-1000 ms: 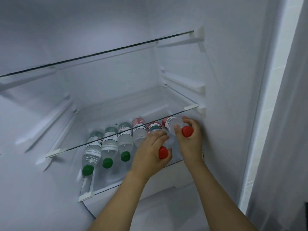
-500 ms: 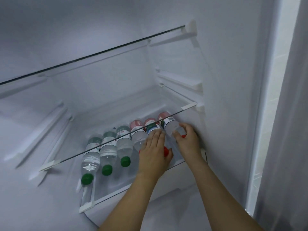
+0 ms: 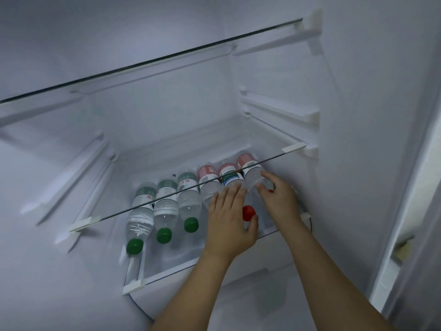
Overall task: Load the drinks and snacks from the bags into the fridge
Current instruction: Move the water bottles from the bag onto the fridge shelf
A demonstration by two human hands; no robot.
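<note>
Nearest the camera, two bare forearms reach into the open fridge (image 3: 358, 91) over the front edge of the bottom shelf (image 3: 167, 275).

**Left hand.** The left hand (image 3: 230, 219) lies palm-down with its fingers straight and close together on top of the middle red-capped bottle (image 3: 232, 180). The thumb rests beside that bottle's red cap (image 3: 249, 213). A flat hand suits pushing or steadying a round body that can roll; the fingers are not curled round it.

**Right hand.** The right hand (image 3: 278, 195) sits on the rightmost bottle (image 3: 253, 173), fingers loosely bent over the clear shoulder. The cap end is hidden under the palm, apart from a small red spot near the fingers. Whether the fingers clamp the bottle or merely rest on it cannot be told from this view.

**Placement.** Six bottles lie on their sides in one row, touching, caps toward the door. Lying flat probably lets them fit under the glass shelf (image 3: 191, 187) that crosses just above them. The row runs up to the right wall, which likely stops sideways rolling.

**Colour groups.** The three green-capped bottles (image 3: 164, 209) occupy the left; the red-labelled bottle (image 3: 210, 182) begins the right-hand three.

**Labels.** Green labels with white panels on the left group, red bands on the right. Printed characters are present but too blurred to read; no brand can be stated.

**Farther back.** An upper glass shelf (image 3: 152, 60) and white side rails (image 3: 281, 111) carry nothing.
</note>
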